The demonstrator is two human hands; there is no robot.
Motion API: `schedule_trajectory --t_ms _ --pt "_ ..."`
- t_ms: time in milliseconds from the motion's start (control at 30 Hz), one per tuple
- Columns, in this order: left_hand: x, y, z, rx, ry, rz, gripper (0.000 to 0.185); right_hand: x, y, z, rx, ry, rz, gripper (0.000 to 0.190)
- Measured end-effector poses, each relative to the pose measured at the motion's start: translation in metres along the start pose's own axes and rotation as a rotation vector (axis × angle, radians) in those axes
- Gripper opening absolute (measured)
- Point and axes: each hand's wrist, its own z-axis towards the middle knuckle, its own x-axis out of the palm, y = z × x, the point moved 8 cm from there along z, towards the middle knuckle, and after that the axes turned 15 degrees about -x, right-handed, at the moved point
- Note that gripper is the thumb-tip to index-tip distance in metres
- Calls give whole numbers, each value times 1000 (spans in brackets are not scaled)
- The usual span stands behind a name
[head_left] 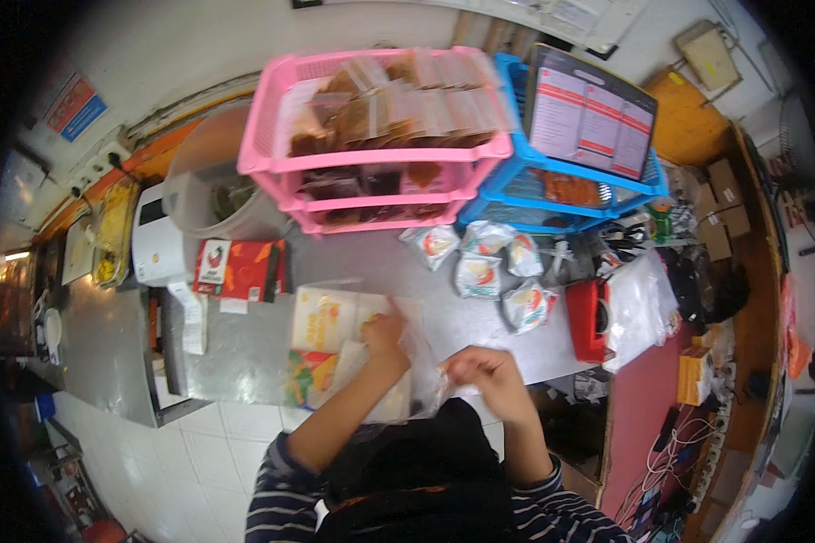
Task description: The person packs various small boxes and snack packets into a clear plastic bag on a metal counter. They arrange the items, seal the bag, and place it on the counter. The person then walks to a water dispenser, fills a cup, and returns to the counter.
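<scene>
A clear plastic bag (424, 390) lies at the front of the metal counter. In or under its film are white packages with yellow print (317, 319) and one part printed in green, red and yellow (308, 373). My left hand (385, 334) reaches over these packages, slightly blurred. Whether it is inside the bag, and whether its fingers hold anything, I cannot tell. With thumb and fingers, my right hand (482, 375) pinches the bag's right edge. Several small white wrapped packets (479, 275) sit on the counter beyond my hands.
Behind stand a pink tiered basket (380, 159) of filled plastic pouches and a blue tiered basket (564, 173) with a tablet (591, 115) against it. Leftward are a red box (238, 270), a white printer (153, 234) and a clear tub (210, 176). A red holder (586, 319) stands right.
</scene>
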Motion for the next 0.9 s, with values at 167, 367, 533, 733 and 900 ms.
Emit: schedule_trajectory --t_ms 167,367,533,733,900 --pt "-53 64 -86 401 -324 -420 46 -259 -50 16 -180 -708 -1075 20" --pt "-68 50 -74 310 -306 -387 39 -379 -169 27 -68 -557 -800 73" --pt "-53 39 -53 227 -225 -550 38 -355 -167 28 -5 -649 -822 52" --pt "-73 100 -86 371 -364 -480 40 -338 -158 33 176 -432 -1491 37" --pt "-112 166 -132 -33 -667 -303 39 -338 -159 -2 77 -633 -1134 28"
